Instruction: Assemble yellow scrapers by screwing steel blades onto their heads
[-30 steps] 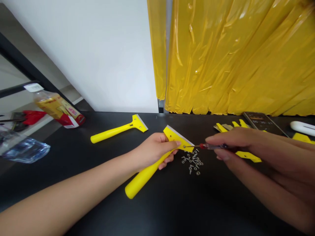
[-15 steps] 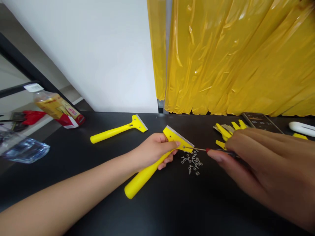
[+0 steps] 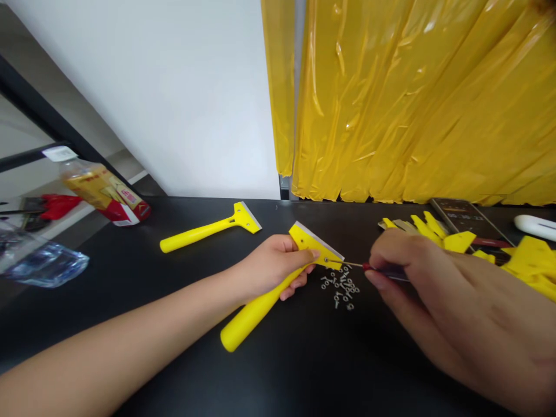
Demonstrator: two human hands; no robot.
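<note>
Left hand (image 3: 278, 262) grips scraper 1 (image 3: 260, 310) over the table (image 3: 304, 365), thumb on top; right hand (image 3: 460, 307) pinches a screwdriver (image 3: 368, 267), tip at 1 screw (image 3: 326, 259). Fasteners (image 3: 346, 283) lie nearby; scraper 2 (image 3: 208, 230) lies left.

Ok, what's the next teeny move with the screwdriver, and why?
Probably a small twist of the screwdriver by the right grip: its tip seems to meet the screw in the yellow scraper, which the left grip holds with the thumb on its head.
</note>
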